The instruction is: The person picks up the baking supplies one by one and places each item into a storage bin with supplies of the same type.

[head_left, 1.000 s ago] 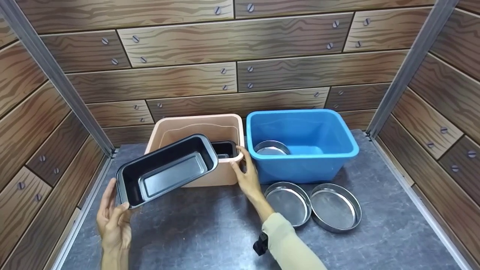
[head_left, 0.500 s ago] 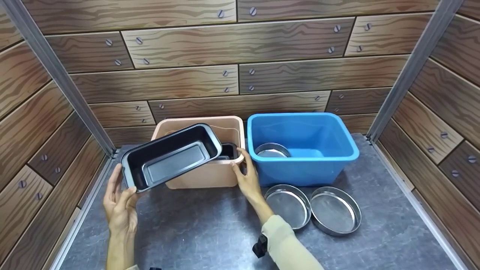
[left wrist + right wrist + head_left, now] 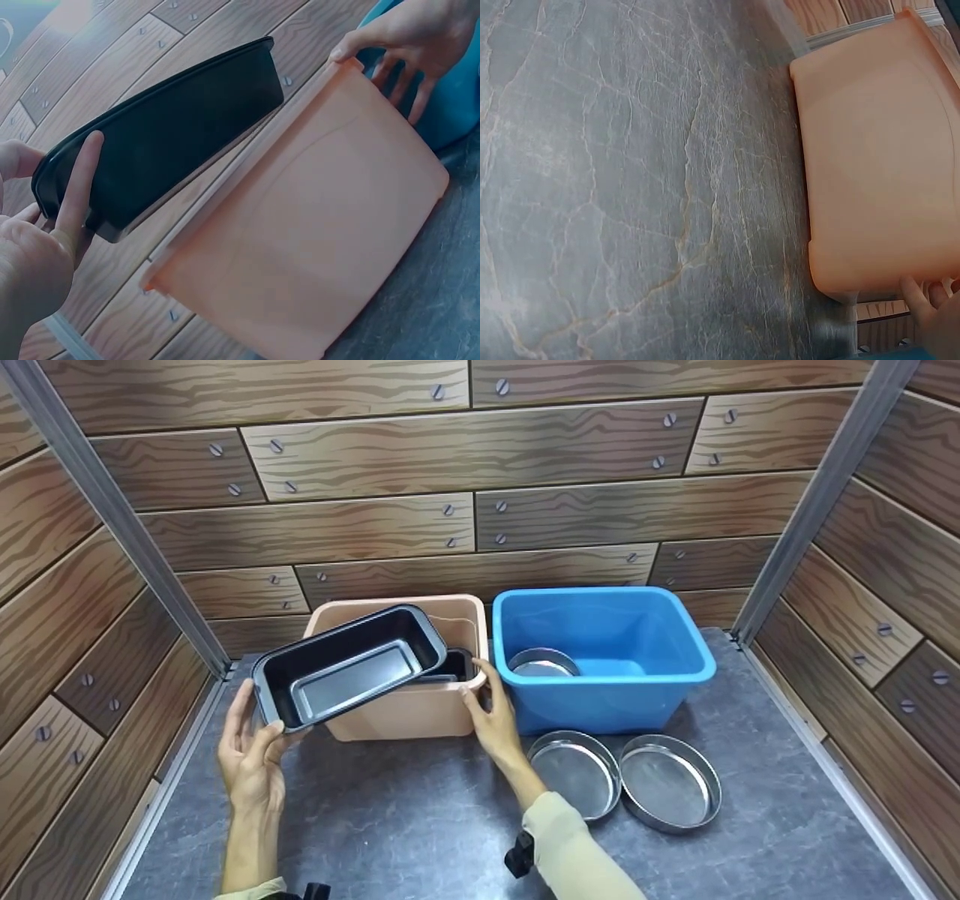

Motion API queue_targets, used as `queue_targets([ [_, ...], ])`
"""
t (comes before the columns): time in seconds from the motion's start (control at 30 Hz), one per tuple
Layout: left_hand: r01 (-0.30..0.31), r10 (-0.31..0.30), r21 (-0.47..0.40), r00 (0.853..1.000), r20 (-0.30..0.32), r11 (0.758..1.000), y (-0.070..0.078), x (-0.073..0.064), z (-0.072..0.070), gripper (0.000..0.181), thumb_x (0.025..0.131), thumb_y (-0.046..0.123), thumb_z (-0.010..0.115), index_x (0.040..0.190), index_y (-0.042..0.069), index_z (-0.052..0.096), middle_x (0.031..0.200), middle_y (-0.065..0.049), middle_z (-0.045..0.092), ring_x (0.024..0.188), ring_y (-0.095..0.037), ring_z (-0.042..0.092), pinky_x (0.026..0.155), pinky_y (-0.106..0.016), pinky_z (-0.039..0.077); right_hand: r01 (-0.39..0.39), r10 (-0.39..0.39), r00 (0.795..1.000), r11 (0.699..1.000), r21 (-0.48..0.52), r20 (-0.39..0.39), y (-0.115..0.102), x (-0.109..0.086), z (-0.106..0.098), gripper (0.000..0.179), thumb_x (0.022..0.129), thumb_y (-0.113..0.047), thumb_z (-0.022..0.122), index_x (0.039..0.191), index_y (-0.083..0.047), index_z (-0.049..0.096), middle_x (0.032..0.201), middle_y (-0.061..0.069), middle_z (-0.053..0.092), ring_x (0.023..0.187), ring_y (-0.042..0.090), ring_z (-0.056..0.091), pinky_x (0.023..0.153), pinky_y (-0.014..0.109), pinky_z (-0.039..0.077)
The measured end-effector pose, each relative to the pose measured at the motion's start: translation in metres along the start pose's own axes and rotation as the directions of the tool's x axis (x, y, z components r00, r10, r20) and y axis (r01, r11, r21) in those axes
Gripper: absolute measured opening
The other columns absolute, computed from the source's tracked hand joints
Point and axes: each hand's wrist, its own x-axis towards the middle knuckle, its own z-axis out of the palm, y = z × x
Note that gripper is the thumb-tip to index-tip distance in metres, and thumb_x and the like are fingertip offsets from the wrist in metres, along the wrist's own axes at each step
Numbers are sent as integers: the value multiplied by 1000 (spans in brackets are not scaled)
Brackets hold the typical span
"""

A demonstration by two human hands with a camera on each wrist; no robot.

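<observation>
A black loaf pan [image 3: 352,682] is held at its left end by my left hand [image 3: 253,771], thumb at the rim and a finger along the outer wall in the left wrist view. The pan tilts, its right end higher, overlapping the peach bin [image 3: 405,716] in the head view. My right hand [image 3: 496,727] grips that bin's front right corner, thumb outside the rim. Inside the bin sits another dark loaf pan [image 3: 459,666], partly hidden by the held one. From the left wrist, the held pan [image 3: 172,142] appears beside the bin's rim, underside showing.
To the right stands a blue bin [image 3: 600,705] with a round metal cake pan [image 3: 541,662] inside. Two more round pans, a left one [image 3: 577,772] and a right one [image 3: 667,784], lie before it on the grey table [image 3: 390,825]. Plank-patterned walls enclose the space.
My left hand has carried the loaf pan up and to the right, further over the peach bin in the head view. The right hand has kept its place at the corner.
</observation>
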Motion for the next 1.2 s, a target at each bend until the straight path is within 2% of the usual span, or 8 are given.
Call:
queue_targets([
  [0.17, 15, -14, 23, 999, -37, 1000, -3, 2, 1, 69, 88, -30, 43, 152, -3, 47, 159, -17, 32, 136, -32, 52, 72, -44, 64, -14, 14, 1000, 1000, -6, 3, 3, 1, 1, 50, 100, -4, 65, 148, -1, 51, 150, 27, 51, 137, 44, 49, 118, 61, 36],
  [0.4, 26, -21, 56, 996, -82, 998, -6, 10, 2, 69, 89, -29, 45, 153, -3, 46, 159, -17, 32, 136, -33, 51, 74, -44, 63, -3, 3, 1000, 1000, -4, 3, 35, 10, 5, 53, 100, -8, 67, 151, -8, 50, 152, 24, 50, 138, 45, 49, 118, 59, 37],
  [0.53, 25, -19, 74, 996, -86, 997, -8, 15, 0, 69, 89, -28, 45, 154, -3, 45, 161, -18, 31, 135, -33, 50, 74, -42, 64, -1, 1, 1000, 1000, -3, 16, 44, 11, 4, 53, 101, -15, 68, 151, -16, 51, 153, 18, 51, 138, 40, 51, 118, 56, 39],
  [0.73, 34, -25, 105, 996, -91, 994, -12, 19, -3, 69, 90, -28, 43, 155, -2, 43, 163, -19, 28, 132, -33, 53, 74, -38, 64, -15, 15, 999, 1000, -6, 38, 45, 9, 2, 51, 102, -21, 68, 150, -22, 51, 152, 15, 52, 133, 31, 55, 117, 53, 41],
  [0.87, 31, -22, 120, 996, -83, 992, -14, 24, 1, 71, 90, -28, 41, 156, -3, 40, 164, -20, 27, 138, -35, 47, 77, -39, 63, -24, 24, 999, 1000, -5, 35, 44, 10, 2, 51, 102, -22, 68, 150, -23, 52, 151, 18, 52, 131, 31, 56, 116, 54, 42],
  [1.03, 35, -26, 158, 998, -60, 987, -17, 28, 6, 73, 90, -29, 40, 158, -3, 36, 166, -22, 25, 147, -37, 36, 82, -41, 61, -16, 16, 1000, 1000, -7, 14, 45, 10, 4, 52, 101, -17, 68, 150, -19, 52, 152, 20, 51, 134, 35, 54, 116, 56, 41],
  [1.2, 35, -23, 188, 998, -66, 982, -21, 30, 9, 75, 89, -28, 38, 159, -2, 35, 166, -21, 26, 145, -38, 38, 83, -41, 61, -20, 20, 1000, 1000, -12, 5, 37, 8, 5, 52, 101, -10, 66, 150, -9, 50, 154, 22, 49, 140, 40, 47, 119, 59, 36],
])
